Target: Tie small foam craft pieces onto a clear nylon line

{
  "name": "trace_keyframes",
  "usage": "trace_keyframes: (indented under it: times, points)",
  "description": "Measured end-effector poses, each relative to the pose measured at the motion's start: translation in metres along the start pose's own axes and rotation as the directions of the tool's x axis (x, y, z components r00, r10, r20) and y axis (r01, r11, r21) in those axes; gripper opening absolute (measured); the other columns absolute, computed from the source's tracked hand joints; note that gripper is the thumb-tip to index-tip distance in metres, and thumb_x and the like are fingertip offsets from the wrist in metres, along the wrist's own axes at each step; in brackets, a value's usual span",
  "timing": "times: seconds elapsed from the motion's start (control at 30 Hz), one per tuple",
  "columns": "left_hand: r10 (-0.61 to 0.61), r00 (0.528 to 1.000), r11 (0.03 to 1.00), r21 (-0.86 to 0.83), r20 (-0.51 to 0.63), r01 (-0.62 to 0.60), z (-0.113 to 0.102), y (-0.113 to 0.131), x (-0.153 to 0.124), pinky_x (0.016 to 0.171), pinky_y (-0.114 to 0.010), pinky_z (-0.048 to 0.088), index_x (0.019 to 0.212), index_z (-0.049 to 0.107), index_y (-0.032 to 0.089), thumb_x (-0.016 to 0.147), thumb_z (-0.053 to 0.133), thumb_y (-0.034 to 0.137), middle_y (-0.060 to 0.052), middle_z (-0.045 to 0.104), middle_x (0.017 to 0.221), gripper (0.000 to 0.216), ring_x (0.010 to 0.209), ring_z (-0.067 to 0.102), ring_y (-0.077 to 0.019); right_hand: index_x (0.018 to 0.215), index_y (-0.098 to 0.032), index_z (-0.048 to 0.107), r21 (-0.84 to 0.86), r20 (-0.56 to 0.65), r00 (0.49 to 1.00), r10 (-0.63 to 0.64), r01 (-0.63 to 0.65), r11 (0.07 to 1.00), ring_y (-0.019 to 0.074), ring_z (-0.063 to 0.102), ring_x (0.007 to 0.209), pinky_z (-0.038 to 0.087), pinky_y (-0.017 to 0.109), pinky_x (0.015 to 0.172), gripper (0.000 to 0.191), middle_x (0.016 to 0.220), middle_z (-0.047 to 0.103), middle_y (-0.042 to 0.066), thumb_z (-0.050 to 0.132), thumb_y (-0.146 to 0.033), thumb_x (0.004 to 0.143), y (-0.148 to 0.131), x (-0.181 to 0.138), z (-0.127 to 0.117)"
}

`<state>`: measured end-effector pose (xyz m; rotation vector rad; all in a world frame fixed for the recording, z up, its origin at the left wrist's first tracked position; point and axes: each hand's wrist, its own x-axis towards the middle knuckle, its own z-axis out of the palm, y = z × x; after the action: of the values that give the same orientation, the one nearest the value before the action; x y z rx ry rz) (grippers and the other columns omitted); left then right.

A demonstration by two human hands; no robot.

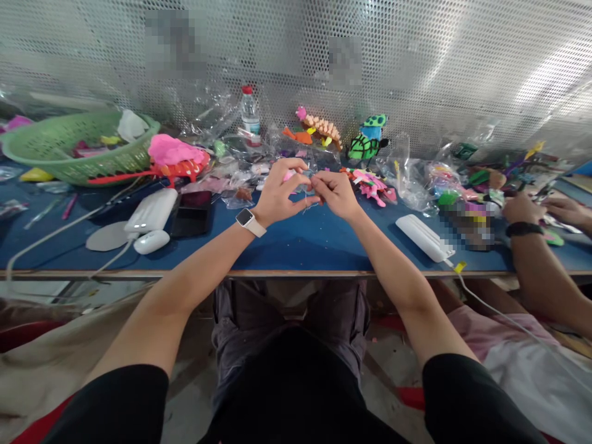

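Note:
My left hand (283, 192), with a pale-banded watch (250, 222) at its wrist, is raised over the blue table with its fingers curled and its thumb reaching to the right. Its fingertips meet those of my right hand (338, 192), which is closed in a pinch. Something small, thin and clear or whitish shows between the two hands, too fine to name. Just behind them lie small colourful pieces and clear plastic wrapping. A pink figure (370, 185) of modelling clay, it seems, lies beside my right hand.
A green basket (74, 166), a red and pink figure (179, 161), a phone (192, 213) and white cabled devices sit left. A bottle (250, 117) and clay-like figures stand by the perforated metal wall. Right are a white power bank (424, 237) and a co-worker's hands (525, 209).

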<state>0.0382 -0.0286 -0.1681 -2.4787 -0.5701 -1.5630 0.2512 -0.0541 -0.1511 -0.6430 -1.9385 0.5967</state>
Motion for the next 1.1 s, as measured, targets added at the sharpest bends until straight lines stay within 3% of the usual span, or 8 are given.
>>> trace_keyframes:
  times: [0.17,0.37,0.5,0.63,0.77,0.87,0.97,1.1]
  points:
    - [-0.172,0.976,0.960,-0.246,-0.130,0.136,-0.012,0.013,0.015,0.096,-0.046,0.062,0.103,0.074,0.025,0.105,0.060,0.081,-0.010,0.074,0.115,0.058,0.107,0.072,-0.0258,0.090,-0.020,0.074,-0.234,-0.005,0.997,-0.079,0.076,0.969,0.0112,0.051,0.049,0.040,0.027,0.057,0.040,0.056,0.057,-0.004,0.054,-0.044,0.115,0.003,-0.004,-0.002]
    - [-0.404,0.908,0.731,-0.556,0.114,0.395,-0.013,0.004,0.023,0.070,-0.034,0.058,0.089,0.072,0.023,0.107,0.055,0.083,-0.003,0.070,0.073,0.065,0.068,0.069,-0.0161,0.092,-0.019,0.079,-0.478,0.097,0.987,-0.129,0.160,0.864,0.0145,0.061,0.064,0.042,0.029,0.066,0.036,0.076,0.075,0.004,0.054,-0.036,0.113,0.007,-0.007,-0.001]
    - [-0.498,0.841,0.638,-0.568,0.212,0.521,-0.007,-0.007,0.020,0.058,-0.031,0.052,0.076,0.071,0.022,0.107,0.050,0.087,0.001,0.057,0.052,0.075,0.049,0.057,-0.0123,0.095,-0.020,0.081,-0.417,0.171,0.978,-0.120,0.183,0.890,0.0151,0.062,0.064,0.042,0.030,0.066,0.037,0.078,0.078,0.005,0.054,-0.038,0.112,0.002,-0.009,0.010]
    - [-0.560,0.791,0.569,-0.580,0.245,0.582,0.000,-0.017,0.015,0.058,-0.029,0.052,0.084,0.071,0.021,0.107,0.053,0.086,-0.003,0.067,0.065,0.071,0.057,0.063,-0.0134,0.087,-0.021,0.077,-0.184,0.058,0.998,-0.012,0.023,0.983,0.0128,0.054,0.051,0.044,0.029,0.061,0.045,0.057,0.064,-0.002,0.055,-0.050,0.113,0.002,-0.008,0.019]
    - [-0.541,0.839,0.749,-0.418,0.060,0.513,0.005,-0.023,0.006,0.073,-0.031,0.059,0.100,0.067,0.022,0.103,0.072,0.074,-0.006,0.076,0.092,0.052,0.079,0.070,-0.0160,0.079,-0.023,0.070,0.102,-0.190,0.964,0.187,-0.170,0.980,0.0104,0.044,0.042,0.037,0.026,0.051,0.054,0.048,0.054,-0.005,0.062,-0.070,0.105,0.013,-0.002,0.018]
    - [-0.303,0.951,0.949,-0.106,-0.058,0.296,0.006,-0.022,-0.001,0.088,-0.038,0.060,0.099,0.066,0.023,0.110,0.069,0.058,-0.006,0.075,0.098,0.038,0.092,0.071,-0.0205,0.078,-0.024,0.069,0.258,-0.278,0.900,0.336,-0.267,0.929,0.0095,0.036,0.039,0.028,0.025,0.045,0.053,0.044,0.050,-0.006,0.069,-0.072,0.099,0.019,0.001,0.015]
    - [-0.033,0.999,0.990,0.138,0.002,0.033,0.006,-0.021,-0.005,0.103,-0.048,0.058,0.116,0.073,0.024,0.117,0.059,0.039,-0.010,0.078,0.118,0.021,0.112,0.072,-0.0263,0.076,-0.024,0.068,0.392,-0.228,0.866,0.445,-0.336,0.856,0.0089,0.031,0.038,0.020,0.025,0.041,0.047,0.042,0.046,-0.007,0.075,-0.066,0.095,0.018,0.003,0.016]
    - [0.061,0.996,0.966,0.247,0.061,-0.074,0.008,-0.026,-0.008,0.109,-0.049,0.056,0.132,0.075,0.027,0.118,0.053,0.026,-0.009,0.079,0.128,0.027,0.124,0.071,-0.0271,0.076,-0.022,0.068,0.525,-0.091,0.865,0.493,-0.379,0.762,0.0075,0.023,0.037,0.017,0.024,0.040,0.039,0.040,0.041,-0.009,0.077,-0.054,0.096,0.013,0.004,0.020]
